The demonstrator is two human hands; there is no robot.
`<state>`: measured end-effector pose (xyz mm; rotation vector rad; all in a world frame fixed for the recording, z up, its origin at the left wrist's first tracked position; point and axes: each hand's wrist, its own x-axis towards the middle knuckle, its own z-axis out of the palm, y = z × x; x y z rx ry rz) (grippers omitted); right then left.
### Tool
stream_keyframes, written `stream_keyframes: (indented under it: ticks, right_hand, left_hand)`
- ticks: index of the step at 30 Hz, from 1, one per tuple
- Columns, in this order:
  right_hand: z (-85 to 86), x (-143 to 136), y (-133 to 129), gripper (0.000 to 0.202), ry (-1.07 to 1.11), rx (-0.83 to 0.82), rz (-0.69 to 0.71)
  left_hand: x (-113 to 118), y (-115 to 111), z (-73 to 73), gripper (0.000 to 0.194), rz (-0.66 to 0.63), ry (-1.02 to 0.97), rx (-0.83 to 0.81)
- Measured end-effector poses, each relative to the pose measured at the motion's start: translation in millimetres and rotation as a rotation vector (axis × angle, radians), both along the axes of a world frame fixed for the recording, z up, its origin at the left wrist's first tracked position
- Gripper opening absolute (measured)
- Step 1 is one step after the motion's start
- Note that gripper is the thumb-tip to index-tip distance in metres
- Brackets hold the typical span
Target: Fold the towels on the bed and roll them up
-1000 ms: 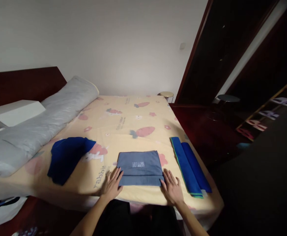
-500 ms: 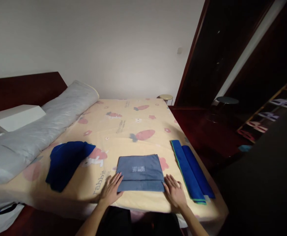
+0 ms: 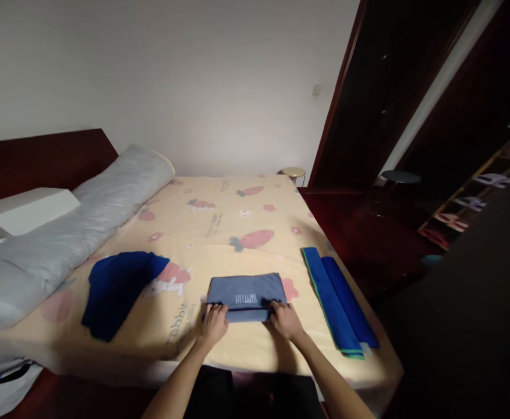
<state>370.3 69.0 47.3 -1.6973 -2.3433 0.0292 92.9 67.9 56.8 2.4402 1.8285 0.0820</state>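
A grey-blue towel (image 3: 244, 286) with white "HAPPY LIFE" lettering lies on the bed, its near edge folded over into a strip. My left hand (image 3: 215, 323) grips the left end of that fold, fingers curled over it. At the right end, my right hand (image 3: 286, 319) closes round the fold in the same way. To the right rest two long folded blue towels side by side, one with green edging (image 3: 331, 302) and a plain one (image 3: 351, 302). A crumpled dark blue cloth (image 3: 121, 288) lies to the left.
The bed (image 3: 220, 256) has a cream sheet printed with carrots and rabbits. A long grey bolster (image 3: 106, 215) runs along the headboard (image 3: 45, 160), with a white box (image 3: 34, 209) on it. Stools, a yellow one (image 3: 294, 172) and a dark one (image 3: 401, 177), stand beyond the bed.
Both hands have gone from lying flat beside the grey-blue towel to gripping its near edge. That edge has been turned away from me, so the towel is now shorter front to back.
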Motion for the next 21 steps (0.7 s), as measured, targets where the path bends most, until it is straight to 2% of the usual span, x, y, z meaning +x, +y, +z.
stream_keyframes:
  ticks: [3, 6, 9, 11, 14, 19, 21]
  right_hand:
    - [0.2, -2, 15, 0.033, -0.009, 0.017, -0.045]
    - [-2.9, -23, 18, 0.036, -0.008, 0.046, -0.054]
    - [-6.2, -57, 16, 0.035, 0.019, 0.052, 0.063]
    - [-8.5, -71, 15, 0.033, 0.045, 0.049, 0.156]
    - [-14.8, -56, 15, 0.039, 0.07, 0.06, 0.171]
    - [-34.1, 19, 15, 0.046, 0.065, 0.104, 0.001]
    - [-39.4, 22, 14, 0.046, 0.061, 0.159, -0.084]
  left_hand:
    - [10, 22, 5.5, 0.028, 0.051, 0.01, -0.014]
    - [29, 26, 4.9, 0.033, 0.047, -0.007, 0.027]
    - [50, 20, -1.1, 0.038, 0.016, -0.043, 0.086]
    - [56, 17, -7.7, 0.039, -0.014, -0.063, 0.105]
    - [36, 18, -18.1, 0.04, -0.026, -0.073, 0.124]
    - [-32, 21, -27.3, 0.043, 0.036, -0.038, 0.193]
    - [-33, 20, -28.6, 0.044, 0.083, -0.004, 0.25]
